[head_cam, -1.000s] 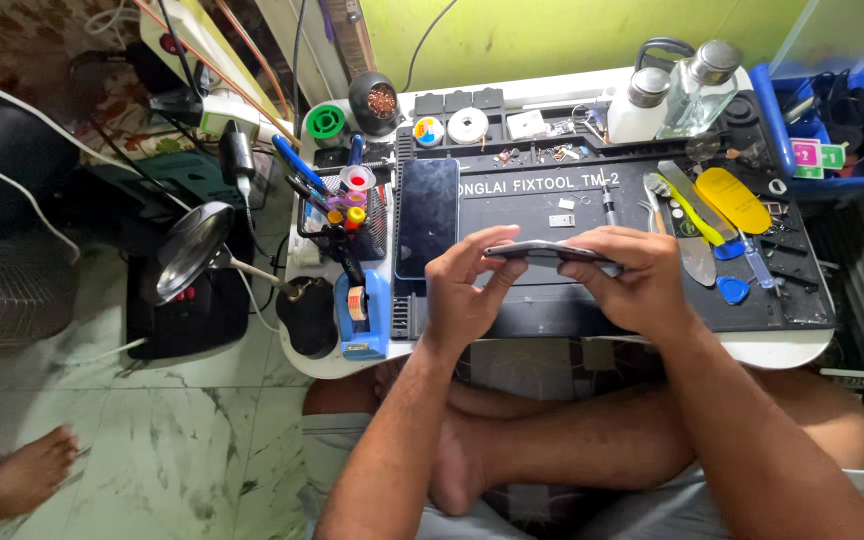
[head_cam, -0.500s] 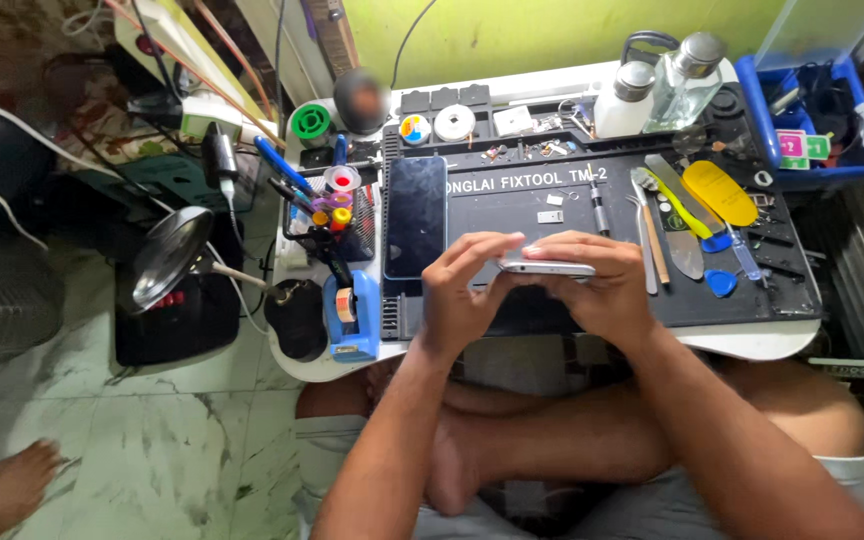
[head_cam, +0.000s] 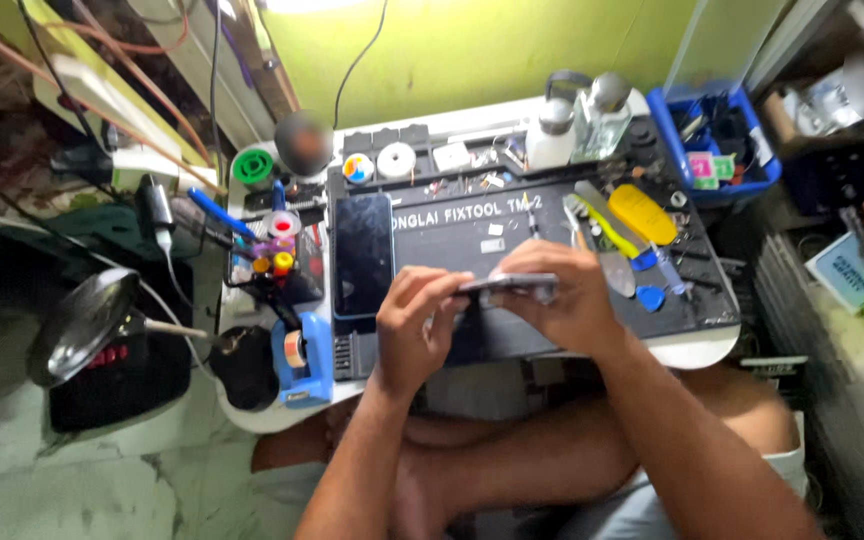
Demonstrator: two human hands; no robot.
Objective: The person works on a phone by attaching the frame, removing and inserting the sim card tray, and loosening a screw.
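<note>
Cramped repair nook, green wall behind, a dark work mat (head_cam: 472,340) covering the small table. Both hands grip one slim phone (head_cam: 508,285) edge-up just above the mat's near middle: left hand (head_cam: 414,325) pinches its left end with fingertips pressed together, right hand (head_cam: 564,300) wraps the right end, so the long axis runs left to right between them, neither hand nearer. Another phone (head_cam: 363,255) lies flat just left; pry tools (head_cam: 624,225) and bottles (head_cam: 580,125) right and far.
</note>
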